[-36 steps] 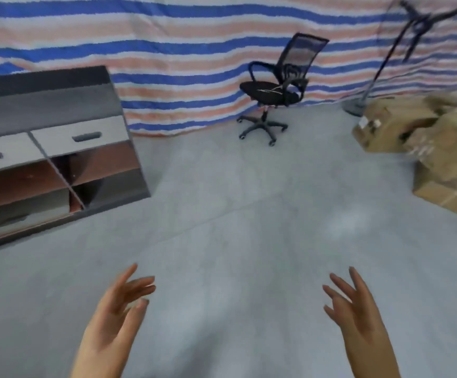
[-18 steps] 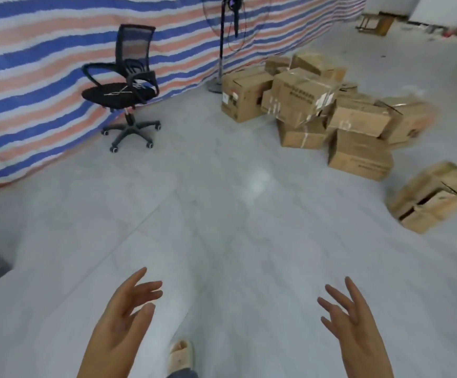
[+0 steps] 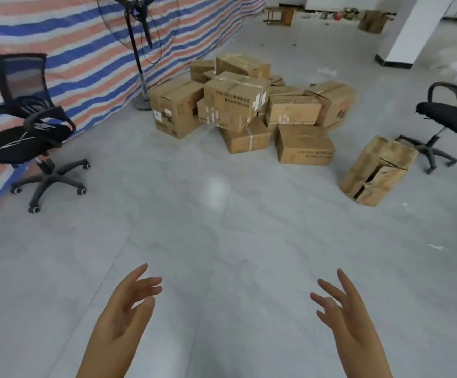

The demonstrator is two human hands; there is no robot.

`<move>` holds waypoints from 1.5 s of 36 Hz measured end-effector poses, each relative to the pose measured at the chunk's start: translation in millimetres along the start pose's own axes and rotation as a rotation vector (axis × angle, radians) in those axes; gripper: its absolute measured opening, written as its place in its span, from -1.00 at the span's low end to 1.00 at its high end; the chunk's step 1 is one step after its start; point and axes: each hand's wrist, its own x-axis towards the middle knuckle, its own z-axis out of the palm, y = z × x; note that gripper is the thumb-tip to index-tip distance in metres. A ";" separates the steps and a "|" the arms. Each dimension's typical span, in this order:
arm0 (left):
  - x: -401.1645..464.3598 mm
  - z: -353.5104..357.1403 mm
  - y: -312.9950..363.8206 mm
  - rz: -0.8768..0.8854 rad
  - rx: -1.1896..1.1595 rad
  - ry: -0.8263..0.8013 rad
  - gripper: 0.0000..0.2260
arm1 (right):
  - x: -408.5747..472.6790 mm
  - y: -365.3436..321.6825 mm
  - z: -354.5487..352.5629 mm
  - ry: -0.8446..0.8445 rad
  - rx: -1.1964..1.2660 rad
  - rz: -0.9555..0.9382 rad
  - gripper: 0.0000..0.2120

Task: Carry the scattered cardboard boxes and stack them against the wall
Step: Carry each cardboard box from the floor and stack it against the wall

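Observation:
Several brown cardboard boxes lie in a loose heap (image 3: 249,105) on the grey floor, near the striped tarp wall (image 3: 66,50). One crushed, torn box (image 3: 377,170) lies apart to the right of the heap. A flat box (image 3: 305,145) sits at the heap's front. My left hand (image 3: 123,317) and my right hand (image 3: 344,315) are raised low in the view, palms facing each other, fingers straight and spread. Both hold nothing and are well short of the boxes.
A black office chair (image 3: 31,132) stands at the left by the tarp. A second black chair (image 3: 451,124) stands at the right edge. A pedestal fan (image 3: 140,50) stands behind the heap. A white pillar (image 3: 407,31) and a wooden stool (image 3: 279,13) are far back.
The view has swung right: the cabinet left the frame, and the box heap and a second chair came into view and nearer. My hands kept their pose.

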 end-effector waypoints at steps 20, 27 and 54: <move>270.0 170.8 16.0 -0.012 -0.025 -0.058 -0.65 | 296.6 -40.5 -11.9 0.061 -0.016 0.036 -0.51; 361.3 231.6 30.7 -0.053 -0.036 -0.031 -0.63 | 431.9 -67.1 -10.0 -0.023 0.003 0.033 -0.52; 880.1 224.5 24.5 -0.035 0.002 -0.065 -0.61 | 847.7 -195.3 240.1 -0.021 -0.020 0.020 -0.51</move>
